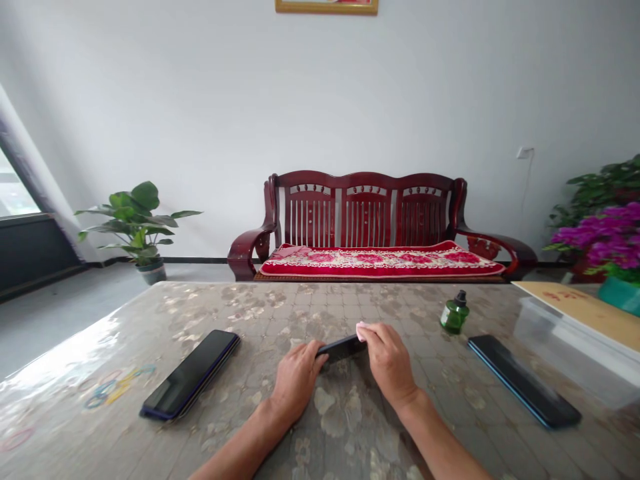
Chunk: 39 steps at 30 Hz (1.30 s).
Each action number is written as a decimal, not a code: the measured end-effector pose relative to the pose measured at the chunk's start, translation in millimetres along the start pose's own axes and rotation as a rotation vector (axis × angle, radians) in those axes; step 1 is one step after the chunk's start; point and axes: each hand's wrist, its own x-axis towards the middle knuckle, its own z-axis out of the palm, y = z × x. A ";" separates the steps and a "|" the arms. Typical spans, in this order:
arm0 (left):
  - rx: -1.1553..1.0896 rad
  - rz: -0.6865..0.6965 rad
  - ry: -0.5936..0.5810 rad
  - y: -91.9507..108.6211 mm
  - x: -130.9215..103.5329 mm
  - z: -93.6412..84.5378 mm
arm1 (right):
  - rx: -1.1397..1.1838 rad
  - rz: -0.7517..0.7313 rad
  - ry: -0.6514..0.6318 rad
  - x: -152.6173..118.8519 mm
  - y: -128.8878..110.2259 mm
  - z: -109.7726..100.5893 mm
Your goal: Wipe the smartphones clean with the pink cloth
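Left hand point(295, 377) clamps middle phone point(343, 348); right hand point(390, 363) pinches pink cloth point(361, 331) at its right end. Left phone point(193, 373), right phone point(523, 380) flank it, unheld. Progress unclear.

We've got a dark red wooden sofa point(364, 179) right in front of the pale wall point(210, 93), a red-and-white patterned cover point(383, 261) spread over its seat! Above the sofa, we catch the bottom of a gold picture frame point(327, 10). Over to its left, as we look, there's a leafy potted plant point(143, 223), and further left a window point(15, 187). Swing to the sofa's right and we spot a white wall socket point(524, 153), then purple flowers point(607, 235) in a teal pot point(620, 293). Nearer us than the sofa, on the left, coloured rubber bands point(114, 388) lie on the patterned tabletop point(260, 303), and what a busy pattern it is!
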 end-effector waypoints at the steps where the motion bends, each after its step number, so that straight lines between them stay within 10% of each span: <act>1: 0.019 0.013 0.006 1.5 0.0 -0.8 | 0.016 -0.024 -0.002 0.2 -5.3 1.0; 7: 0.070 0.115 0.072 4.2 -0.9 -4.1 | 0.108 -0.169 -0.091 1.8 -36.7 6.4; 16: 0.055 0.065 0.146 -1.0 -4.0 -0.7 | 0.093 0.048 0.022 -3.7 16.5 4.3; 24: 0.058 0.107 0.145 -1.8 -2.5 -3.7 | 0.129 -0.096 -0.070 0.0 -22.8 9.0; 32: 0.010 0.119 0.216 -3.5 -3.8 -3.0 | 0.079 0.094 0.041 -0.6 11.5 4.2; 39: 0.021 0.184 0.244 -4.2 -6.3 -4.3 | 0.129 -0.098 -0.072 2.1 -24.8 8.1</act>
